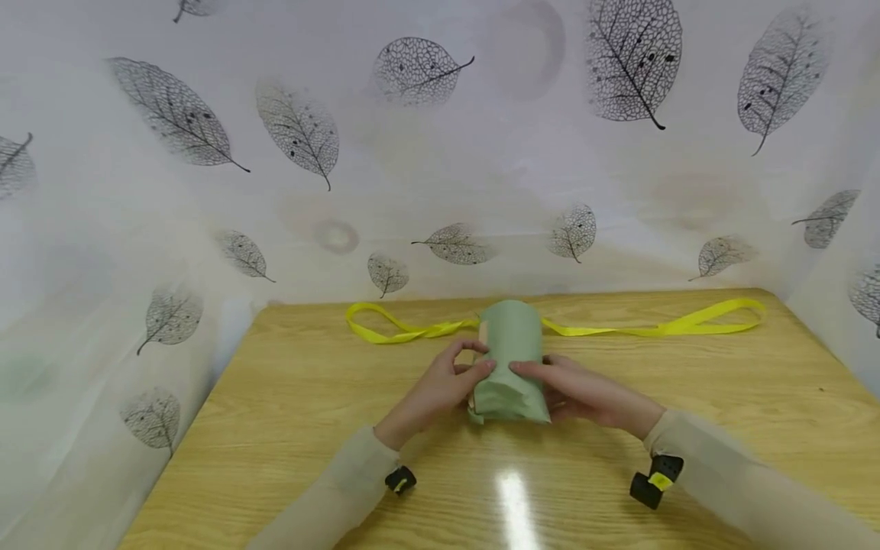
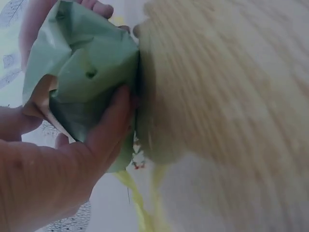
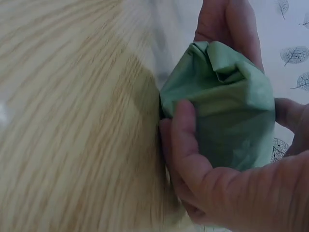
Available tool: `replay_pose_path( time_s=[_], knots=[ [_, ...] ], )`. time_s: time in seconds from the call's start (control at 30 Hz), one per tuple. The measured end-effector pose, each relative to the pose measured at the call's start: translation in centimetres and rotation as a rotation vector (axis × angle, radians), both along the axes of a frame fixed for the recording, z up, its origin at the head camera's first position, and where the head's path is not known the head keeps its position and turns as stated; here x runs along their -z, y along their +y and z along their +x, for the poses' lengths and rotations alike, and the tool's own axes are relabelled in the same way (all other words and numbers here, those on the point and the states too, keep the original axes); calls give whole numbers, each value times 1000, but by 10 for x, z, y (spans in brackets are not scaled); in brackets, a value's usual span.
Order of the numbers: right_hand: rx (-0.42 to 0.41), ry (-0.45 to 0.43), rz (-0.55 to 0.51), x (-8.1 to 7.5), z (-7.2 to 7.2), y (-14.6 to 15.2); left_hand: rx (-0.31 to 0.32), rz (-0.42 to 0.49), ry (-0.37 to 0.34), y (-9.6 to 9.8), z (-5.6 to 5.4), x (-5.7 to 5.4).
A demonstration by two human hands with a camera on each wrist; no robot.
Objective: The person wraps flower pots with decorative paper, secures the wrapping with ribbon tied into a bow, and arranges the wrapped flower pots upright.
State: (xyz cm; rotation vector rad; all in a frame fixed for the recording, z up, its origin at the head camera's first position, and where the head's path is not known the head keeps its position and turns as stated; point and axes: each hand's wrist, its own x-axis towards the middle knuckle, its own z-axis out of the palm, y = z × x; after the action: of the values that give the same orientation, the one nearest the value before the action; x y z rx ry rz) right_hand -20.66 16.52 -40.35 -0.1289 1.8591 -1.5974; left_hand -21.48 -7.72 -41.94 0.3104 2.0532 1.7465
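A roll-shaped package in green wrapping paper [image 1: 512, 336] lies lengthwise on the table, its near end creased and partly folded in. My left hand [image 1: 440, 389] holds its left side, the thumb on top by the paper's edge. From the right, my right hand [image 1: 584, 389] grips it with the thumb on top and fingers low along the side. In the left wrist view, left fingers touch the crumpled end of the green paper [image 2: 91, 63], where a strip of paler inner side shows. Folds gather at the same end of the paper [image 3: 222, 96] in the right wrist view. Whatever is inside stays hidden.
A yellow ribbon [image 1: 694, 321] stretches across the back of the wooden table [image 1: 289, 397], looped at both ends, its middle hidden by the package. Behind the table hangs a pale leaf-printed cloth [image 1: 440, 168]. Small black wrist cameras [image 1: 646, 489] sit at both cuffs.
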Motion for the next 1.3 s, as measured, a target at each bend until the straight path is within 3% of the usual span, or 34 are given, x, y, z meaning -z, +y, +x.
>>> replay_pose_path(
  time_s=[0.17,0.37,0.47,0.63,0.8,0.97,1.17,1.3],
  knots=[
    [54,-48,-48,-5,6,-10,6,61,-73,-2,0,-1],
    [125,-108,-108,-33,31,-15,29,157,-218,-8,3,-14],
    [119,-137,-152,-44,40,-14,61,210,-285,-13,6,-18],
    [98,-138,-229,-51,45,-9,145,338,-392,-16,11,-16],
    [140,-83,-307,-62,47,-10,172,490,-514,-21,15,-18],
    [196,-51,-350,-77,47,-14,155,573,-547,-27,16,-23],
    [166,-61,-390,-88,46,-15,182,696,-602,-33,16,-27],
    [126,-48,-399,-94,47,-17,184,682,-607,-40,15,-31]
  ],
)
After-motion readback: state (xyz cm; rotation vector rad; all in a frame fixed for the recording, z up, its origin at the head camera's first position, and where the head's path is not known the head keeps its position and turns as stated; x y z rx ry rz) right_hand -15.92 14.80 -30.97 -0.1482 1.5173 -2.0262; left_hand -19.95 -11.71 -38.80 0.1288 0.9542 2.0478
